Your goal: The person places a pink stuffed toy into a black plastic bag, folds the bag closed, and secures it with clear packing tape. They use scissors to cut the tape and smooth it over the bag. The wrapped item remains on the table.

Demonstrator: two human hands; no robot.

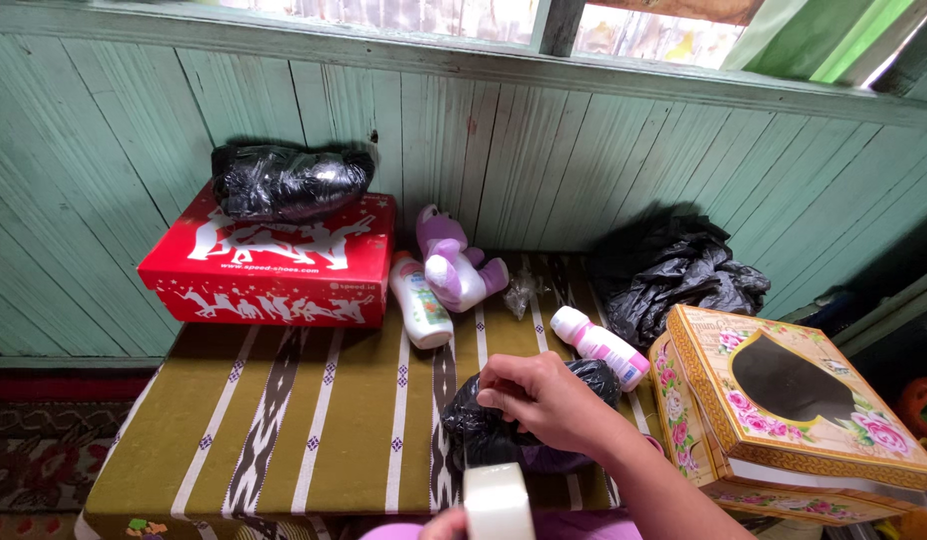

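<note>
Striped olive surface [314, 420] is carrying a black bag bundle [489, 430] at 12 o'clock from the tape roll [498, 500], right hand [544, 400] pinching it, left hand [446, 523] gripping the roll.

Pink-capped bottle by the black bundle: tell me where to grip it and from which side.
Grip the pink-capped bottle across its white body, below the cap, coming from above. It lies flat on the striped cloth, pointing diagonally. The black bundle and right hand crowd its near side and the floral box its right, so the top is likely freest.
</note>
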